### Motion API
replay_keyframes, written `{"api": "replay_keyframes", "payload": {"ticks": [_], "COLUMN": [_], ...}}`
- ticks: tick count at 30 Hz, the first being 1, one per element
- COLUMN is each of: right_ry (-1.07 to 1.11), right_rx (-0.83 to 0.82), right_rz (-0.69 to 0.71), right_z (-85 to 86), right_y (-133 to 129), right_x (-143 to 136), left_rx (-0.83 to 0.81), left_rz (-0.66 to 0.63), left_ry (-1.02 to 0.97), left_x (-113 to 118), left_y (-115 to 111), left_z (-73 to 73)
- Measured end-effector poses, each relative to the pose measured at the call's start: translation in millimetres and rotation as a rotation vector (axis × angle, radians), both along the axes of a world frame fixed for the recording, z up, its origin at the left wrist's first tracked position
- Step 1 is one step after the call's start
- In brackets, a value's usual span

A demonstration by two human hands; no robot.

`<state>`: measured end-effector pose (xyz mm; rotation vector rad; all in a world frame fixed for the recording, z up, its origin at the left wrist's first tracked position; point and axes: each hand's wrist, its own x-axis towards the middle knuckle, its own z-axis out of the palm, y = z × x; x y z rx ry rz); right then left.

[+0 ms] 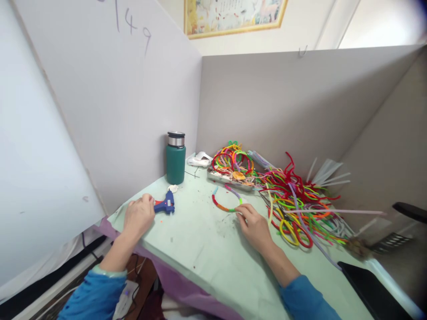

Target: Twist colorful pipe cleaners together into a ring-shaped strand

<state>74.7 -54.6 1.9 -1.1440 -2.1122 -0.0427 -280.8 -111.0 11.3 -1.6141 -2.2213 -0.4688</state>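
Both arms reach forward, blue-sleeved — left hand point(139, 216) curled palm-down, right hand point(255, 226) with fingers point(243, 212) pinched.

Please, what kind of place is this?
Probably a partitioned craft workstation: grey divider panels enclose a green-topped table with a blue glue gun and a heap of coloured pipe cleaners.

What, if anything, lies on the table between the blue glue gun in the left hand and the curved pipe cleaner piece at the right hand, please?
Nothing sizeable does. The left hand grips the glue gun; the right hand pinches the curved pipe cleaner piece. Between them the table shows only small specks.
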Motion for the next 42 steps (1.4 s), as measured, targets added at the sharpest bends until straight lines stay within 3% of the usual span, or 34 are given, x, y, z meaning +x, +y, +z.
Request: {"api": "replay_keyframes", "payload": {"ticks": [4, 7, 10, 14, 19, 22, 26, 30, 33, 36, 38, 42], "right_ry": [-0.036, -0.020, 0.022, 0.178, 0.651, 0.962, 1.303, 1.415, 1.395, 1.357, 1.329, 1.201], "right_rx": [-0.028, -0.059, -0.104, -0.278, -0.521, -0.554, -0.598, -0.660, -0.734, -0.764, -0.774, -0.859], "right_rz": [0.060, 0.117, 0.215, 0.392, 0.521, 0.469, 0.338, 0.260, 0.241, 0.370, 0.420, 0.372], "right_z": [0.0, 0.9, 3.8, 9.9, 14.4, 15.0, 17.7, 25.5, 30.4, 28.8, 23.2, 9.2], "right_y": [-2.4, -5.3, -12.4, -27.5, -35.1, -31.1, -23.2, -18.7, -19.5, -21.4, -22.5, -24.7], "right_x": [-4.2, -11.6, -30.1, -70.1, -101.3, -98.3, -79.9, -46.8, -15.8, 9.8, 20.3, 25.0], "left_rx": [0.004, 0.061, 0.173, 0.275, 0.292, 0.279, 0.227, 0.147, 0.064, -0.169, -0.252, -0.287], "left_rz": [0.069, 0.132, 0.107, 0.013, -0.117, -0.203, -0.370, -0.585, -0.533, -0.520, -0.511, -0.503], "left_ry": [-0.048, -0.200, -0.382, -0.533, -0.609, -0.651, -0.760, -1.035, -1.371, -1.603, -1.723, -1.889], "left_x": [-0.8, 1.9, 18.4, 68.3, 142.2, 178.8, 213.8, 216.5, 201.5, 189.3, 186.9, 189.6], "left_y": [2.9, 2.0, -1.1, 0.3, 16.1, 24.5, 32.2, 54.3, 79.1, 96.2, 100.1, 97.6], "left_z": [3.1, 10.7, 23.1, 41.5, 59.3, 62.1, 52.3, 42.2, 40.1, 34.7, 27.6, 14.3]}}
